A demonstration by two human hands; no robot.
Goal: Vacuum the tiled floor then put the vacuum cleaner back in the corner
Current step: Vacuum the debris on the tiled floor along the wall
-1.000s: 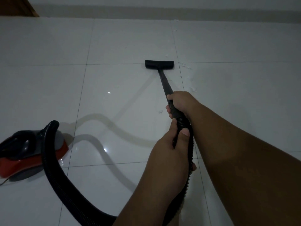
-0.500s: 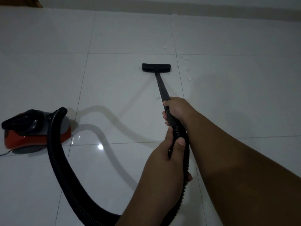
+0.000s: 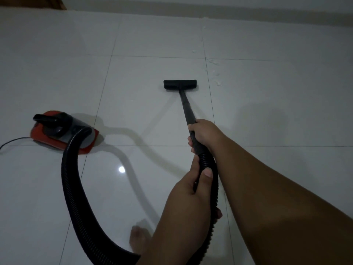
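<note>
A: Start at the left edge. What sits there?

B: A thin power cord (image 3: 19, 138) runs off the frame. Just right of it the vacuum cleaner (image 3: 63, 133), red base and black handle, rests flat on the tiles, out in the open and not in any corner. I'd guess it is parked aside so the sweep has room.

A: And the hose?

B: The ribbed hose (image 3: 69, 173) leaves the body's front, loops down past a bare foot (image 3: 138, 240), then climbs to the hands. That slack probably lets the wand reach without dragging the body along.

A: How is it held?

B: The floor head (image 3: 180, 85) lies flat on a tile, and the wand (image 3: 186, 104) slants back from it. The left hand (image 3: 191, 192) is wrapped round the ribbed hose end, thumb on top. The right hand (image 3: 205, 133), ahead of it, is curled round the wand. Rear hand to steady, front hand to steer, I'd say.

A: Anything further right?

B: White crumbs (image 3: 218, 83) along a grout line, near the head but not under it — so the vacuuming looks unfinished.

A: The surface, the room?

B: The tiled floor (image 3: 57, 54) is large, pale, glossy squares; a bright glint (image 3: 121, 169) shows near the hose, and the shadows are soft. The light is dim. A pale wall (image 3: 229, 2) closes the far side, with a sliver of brown wood (image 3: 57, 1) at top left.
</note>
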